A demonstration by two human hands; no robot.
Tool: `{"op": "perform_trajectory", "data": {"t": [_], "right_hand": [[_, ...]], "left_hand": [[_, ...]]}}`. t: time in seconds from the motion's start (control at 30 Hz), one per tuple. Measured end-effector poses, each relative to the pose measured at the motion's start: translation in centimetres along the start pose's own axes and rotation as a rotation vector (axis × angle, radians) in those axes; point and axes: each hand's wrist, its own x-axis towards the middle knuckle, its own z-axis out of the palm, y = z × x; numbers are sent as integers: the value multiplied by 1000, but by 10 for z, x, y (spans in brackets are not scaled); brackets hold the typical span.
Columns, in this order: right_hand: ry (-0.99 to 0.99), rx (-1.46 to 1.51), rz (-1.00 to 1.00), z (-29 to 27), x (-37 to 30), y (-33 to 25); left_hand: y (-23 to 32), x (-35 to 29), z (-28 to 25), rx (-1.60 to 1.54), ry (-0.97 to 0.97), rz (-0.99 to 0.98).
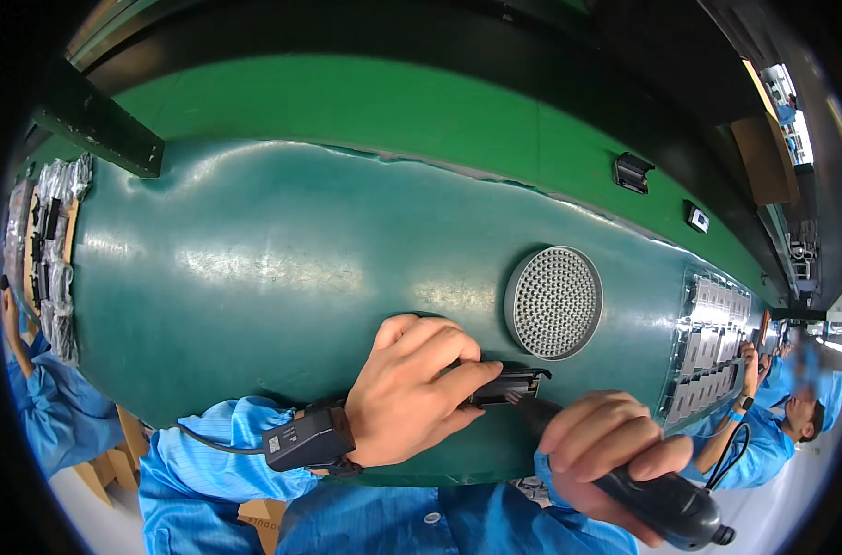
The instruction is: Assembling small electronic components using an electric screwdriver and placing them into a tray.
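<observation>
On the green mat near its front edge lies a small black plastic housing (522, 384) with an opened edge. My left hand (424, 388) pinches its left end between thumb and fingers. A black electric screwdriver (666, 504) is wrapped in the fingers of my right hand (610, 453). Its narrow end points left toward the housing; whether the bit touches it I cannot tell. Just beyond the housing stands a round grey tray (558, 301) with rows of small holes or studs.
A clear tray of pale rectangular parts (712, 338) sits at the right, with a co-worker's hand (750, 365) by it. Another black housing (633, 173) and a small white device (697, 217) rest on the far green ledge. Bagged parts (60, 268) lie far left, below a dark post (97, 120).
</observation>
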Motion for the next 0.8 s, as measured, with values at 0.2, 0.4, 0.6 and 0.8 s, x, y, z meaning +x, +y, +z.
{"op": "perform_trajectory", "data": {"t": [0.2, 0.4, 0.6, 0.8], "right_hand": [[12, 3, 16, 9, -4, 8], [26, -12, 82, 12, -7, 9], [11, -15, 60, 11, -6, 12], [2, -19, 30, 11, -7, 15]], "left_hand": [[0, 1, 0, -19, 11, 4], [-1, -3, 2, -29, 38, 7], [-1, -2, 1, -24, 14, 21], [-2, -3, -1, -28, 12, 18]]}}
